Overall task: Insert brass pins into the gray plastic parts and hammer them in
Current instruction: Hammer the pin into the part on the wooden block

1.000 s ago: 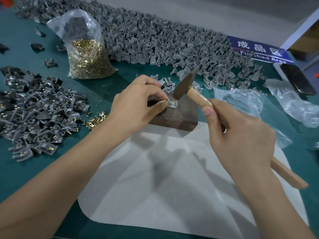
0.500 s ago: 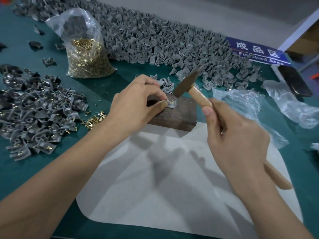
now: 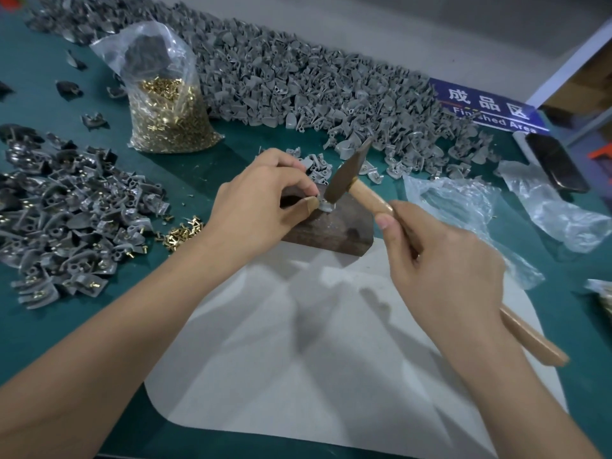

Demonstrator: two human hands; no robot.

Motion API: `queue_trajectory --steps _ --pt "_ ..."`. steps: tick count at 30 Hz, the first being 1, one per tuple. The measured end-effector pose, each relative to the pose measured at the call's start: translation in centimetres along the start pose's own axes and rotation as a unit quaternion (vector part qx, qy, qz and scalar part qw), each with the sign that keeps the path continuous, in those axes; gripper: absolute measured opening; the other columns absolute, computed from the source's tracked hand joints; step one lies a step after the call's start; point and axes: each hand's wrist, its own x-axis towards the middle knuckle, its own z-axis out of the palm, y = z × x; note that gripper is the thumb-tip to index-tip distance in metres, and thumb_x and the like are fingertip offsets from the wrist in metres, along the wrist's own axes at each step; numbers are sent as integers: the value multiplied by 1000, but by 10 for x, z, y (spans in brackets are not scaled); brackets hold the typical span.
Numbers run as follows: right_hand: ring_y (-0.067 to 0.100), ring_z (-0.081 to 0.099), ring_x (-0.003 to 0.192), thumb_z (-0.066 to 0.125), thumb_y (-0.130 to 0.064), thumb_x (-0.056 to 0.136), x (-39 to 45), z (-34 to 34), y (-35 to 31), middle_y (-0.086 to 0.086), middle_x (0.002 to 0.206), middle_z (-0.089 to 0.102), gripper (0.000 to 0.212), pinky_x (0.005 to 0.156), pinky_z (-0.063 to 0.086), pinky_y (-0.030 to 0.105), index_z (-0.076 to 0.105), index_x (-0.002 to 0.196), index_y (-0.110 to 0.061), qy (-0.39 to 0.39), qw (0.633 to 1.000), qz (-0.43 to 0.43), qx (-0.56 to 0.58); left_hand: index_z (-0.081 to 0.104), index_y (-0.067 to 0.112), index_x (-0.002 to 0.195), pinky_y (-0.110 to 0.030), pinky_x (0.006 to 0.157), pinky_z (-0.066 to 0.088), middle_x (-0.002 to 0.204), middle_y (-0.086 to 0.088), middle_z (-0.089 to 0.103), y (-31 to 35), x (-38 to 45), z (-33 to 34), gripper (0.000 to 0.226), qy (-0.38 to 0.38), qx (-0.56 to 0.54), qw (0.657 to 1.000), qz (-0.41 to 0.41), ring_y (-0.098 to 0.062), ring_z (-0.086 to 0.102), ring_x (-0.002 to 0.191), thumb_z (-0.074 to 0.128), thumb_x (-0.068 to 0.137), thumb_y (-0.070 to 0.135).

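Observation:
On a dark wooden block (image 3: 334, 228) lies a small gray plastic part (image 3: 326, 206), pinched by my left hand (image 3: 261, 203) between thumb and fingers. My right hand (image 3: 443, 263) grips the wooden handle of a hammer (image 3: 347, 170), whose metal head is down on the part. The brass pin in the part is hidden under the hammer head. A small heap of loose brass pins (image 3: 182, 231) lies left of the block.
A clear bag of brass pins (image 3: 165, 104) stands at the back left. Gray parts lie in a long heap (image 3: 314, 84) along the back, another pile (image 3: 66, 217) at the left. Crumpled plastic bags (image 3: 463, 207), a phone (image 3: 556, 162) and a blue sign (image 3: 486, 106) are at the right. A white sheet (image 3: 331, 342) covers the front.
The hammer head has come down from just above the part onto it. My left hand stays pinching the part on the block.

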Motion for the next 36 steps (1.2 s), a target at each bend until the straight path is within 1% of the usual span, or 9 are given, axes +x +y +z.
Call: queue_trajectory --steps 6,10,18,23,26,30,32,34,36 --pt "18 39 48 38 -53 106 -3 0 -2 -12 57 46 35 45 33 25 68 112 -35 12 999 10 36 72 44 92 -29 75 42 119 25 53 -2 0 1 4 4 -5 1000 1 14 49 97 73 88 44" --pt "17 37 49 39 -54 106 -2 -2 -4 -12 57 45 34 49 26 17 68 113 -37 19 999 17 19 73 45 92 -30 75 42 120 24 53 -2 0 2 4 4 -1 1000 5 9 49 103 73 88 45" --pt "17 36 48 39 -52 107 0 -5 -7 -14 56 39 35 49 26 17 68 113 -33 15 999 32 34 73 44 91 -27 75 40 119 25 53 -2 0 2 4 6 -8 1000 5 13 47 101 74 88 42" --pt "19 36 48 37 -57 104 -1 -9 0 -16 52 37 36 49 25 20 67 110 -39 -28 999 39 15 72 44 92 -31 78 43 120 25 53 -3 1 2 4 6 14 1000 8 7 49 106 72 89 46" --pt "10 37 51 33 -47 107 -7 -8 10 -16 62 43 32 48 24 25 60 120 -35 -20 996 90 22 72 44 92 -30 76 39 119 25 52 -3 1 3 4 6 8 1000 5 5 49 107 71 89 47" --pt "31 53 74 39 -22 102 -21 -4 19 3 94 53 50 61 42 41 43 152 -29 -126 984 129 3 72 40 92 -12 71 33 115 24 53 -1 0 2 3 10 -4 1000 6 8 47 103 72 90 42" --pt "31 49 78 43 -12 101 -27 -2 17 6 97 49 56 62 37 41 39 155 -28 -162 975 147 23 72 37 91 -6 72 31 114 23 54 2 -4 0 1 16 -16 1000 2 8 49 103 72 90 37" --pt "30 44 78 46 -4 98 -31 -1 12 8 99 45 63 62 33 38 38 155 -28 -164 974 151 26 71 36 91 -6 72 34 114 22 55 7 -12 -4 4 22 -32 999 0 7 50 104 72 90 32" --pt "31 44 81 48 3 93 -32 1 7 11 105 40 69 66 36 38 39 156 -26 -169 974 151 20 69 36 90 -15 76 42 112 23 55 12 -25 -10 5 33 -53 998 7 3 53 103 70 90 31"
